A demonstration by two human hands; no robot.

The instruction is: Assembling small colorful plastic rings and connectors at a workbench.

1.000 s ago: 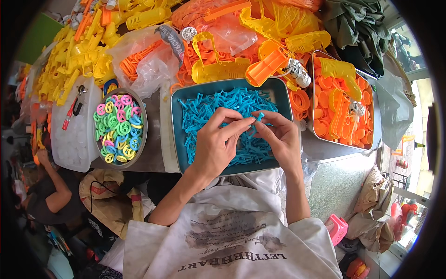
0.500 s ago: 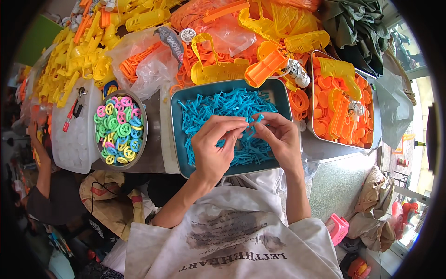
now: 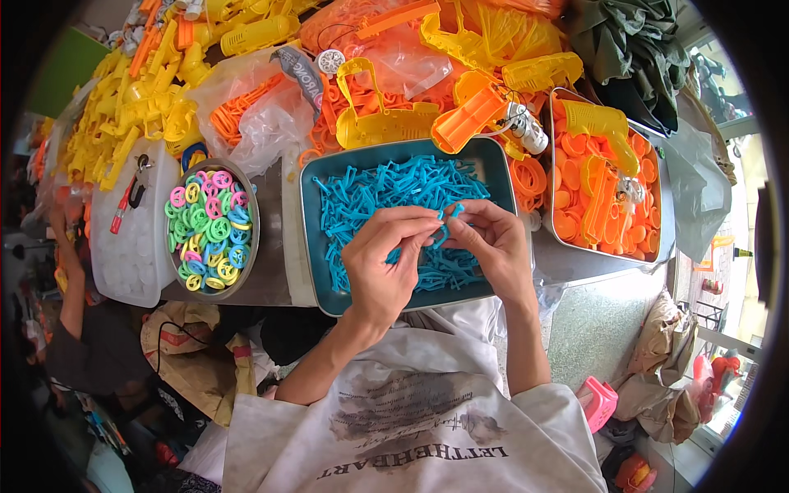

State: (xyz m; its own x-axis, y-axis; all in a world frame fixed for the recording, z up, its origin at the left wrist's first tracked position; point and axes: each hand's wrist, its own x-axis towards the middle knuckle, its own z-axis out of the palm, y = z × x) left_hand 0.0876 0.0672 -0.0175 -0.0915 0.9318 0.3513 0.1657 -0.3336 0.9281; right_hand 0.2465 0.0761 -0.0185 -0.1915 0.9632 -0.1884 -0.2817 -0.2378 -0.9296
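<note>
Against the view from a second ago, I see the left hand (image 3: 382, 259) sitting slightly lower, its fingers straighter and laid toward the other hand. The right hand (image 3: 497, 255) is almost where it was. Then, the small blue piece (image 3: 454, 211) stuck up above the right fingertips; now it sits down in the pinch, between both sets of fingertips. Both hands are narrow, finger and thumb closed on it. Over on my left, a co-worker's arm (image 3: 74, 287) stands more upright than it did.

The piece is held over the blue tray (image 3: 491, 168), above the heap of blue parts (image 3: 370, 189). The tray's near rim runs below both hands. A strip of grey table (image 3: 269, 238) lies between the tray and the round bowl (image 3: 255, 215) of coloured rings. To the right, the bin (image 3: 659, 197) of orange parts stands near the tray, and an orange shell (image 3: 468, 119) lies at the far rim.

Fingers cover the middle of the held piece, so it may be two pieces joined; I can't make that out. The hands hide part of the heap, and the co-worker's arm is dim near the dark lens edge.
</note>
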